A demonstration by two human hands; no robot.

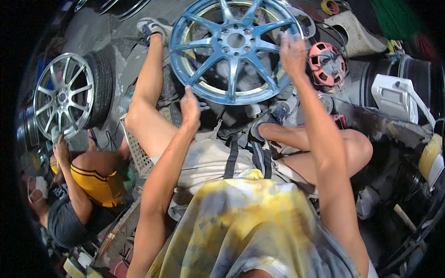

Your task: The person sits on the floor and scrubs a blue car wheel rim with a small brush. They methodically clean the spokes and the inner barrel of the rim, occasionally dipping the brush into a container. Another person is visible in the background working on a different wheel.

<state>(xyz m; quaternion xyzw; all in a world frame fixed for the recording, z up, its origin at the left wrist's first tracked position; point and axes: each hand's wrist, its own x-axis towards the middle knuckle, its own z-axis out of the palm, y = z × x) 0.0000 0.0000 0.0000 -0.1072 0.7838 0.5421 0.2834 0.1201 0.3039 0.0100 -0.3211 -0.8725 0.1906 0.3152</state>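
Observation:
A blue alloy wheel rim (233,74) with several spokes and a round centre hole stands before me, its face toward me. My right hand (293,54) lies against its right side, fingers stretched upward and whitish at the tips. My left hand (190,110) is at the rim's lower left edge. Its thumb points up close to the edge, while the other fingers extend to the right below it, apart from the thumb and slightly blurred. Neither hand has closed around the rim.
To the left, another person (69,204) in yellow shorts handles a silver wheel rim (64,97) beside a black tyre (99,83). A red slotted round part (327,65) lies right of the blue rim. Farther right is a white plastic case (396,99); a tape roll (329,7) lies beyond.

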